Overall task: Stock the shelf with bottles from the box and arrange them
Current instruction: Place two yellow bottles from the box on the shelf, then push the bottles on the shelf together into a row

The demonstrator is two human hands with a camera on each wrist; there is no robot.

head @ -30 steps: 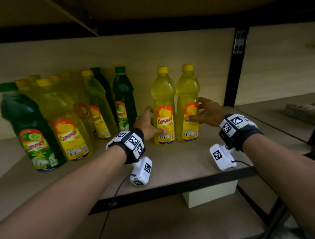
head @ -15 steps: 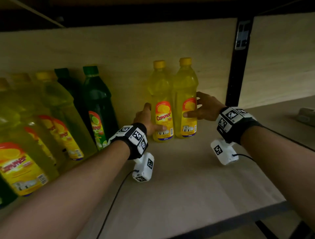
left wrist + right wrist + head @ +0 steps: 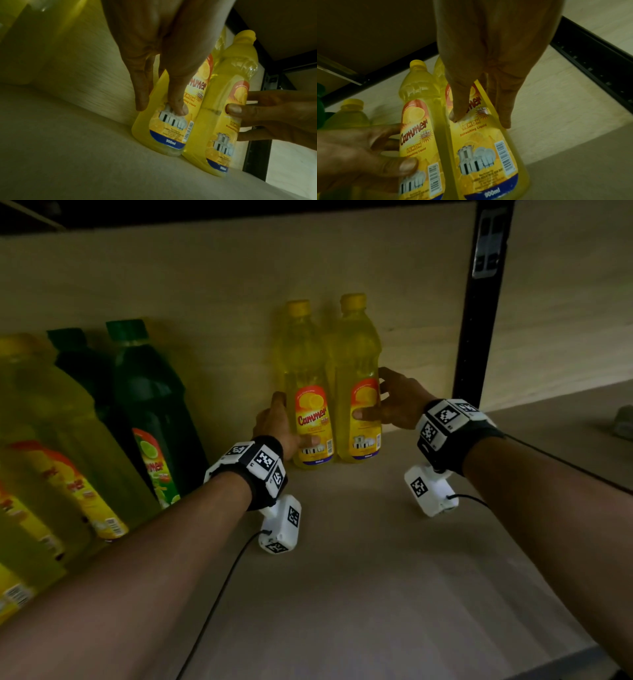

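Two yellow dish-liquid bottles stand upright side by side, close to the shelf's back panel. My left hand [image 3: 289, 424] grips the left yellow bottle [image 3: 310, 378] low on its body, thumb on the label front and fingers round its left side. My right hand [image 3: 373, 397] grips the right yellow bottle [image 3: 359, 354] at label height, thumb in front and fingers behind. The left wrist view shows the left hand [image 3: 159, 105] on the left bottle [image 3: 171, 132]. In the right wrist view the right hand [image 3: 479, 119] is on the right bottle [image 3: 484, 155].
More bottles stand at the left of the wooden shelf board [image 3: 359, 577]: two green bottles [image 3: 147, 412] and several yellow bottles [image 3: 51, 440]. A black upright post [image 3: 476, 320] bounds the bay on the right. An open gap lies between the green bottles and the held pair.
Both hands have slid the two yellow bottles from the middle of the shelf back toward the rear panel. The head view has moved in closer and to the right.
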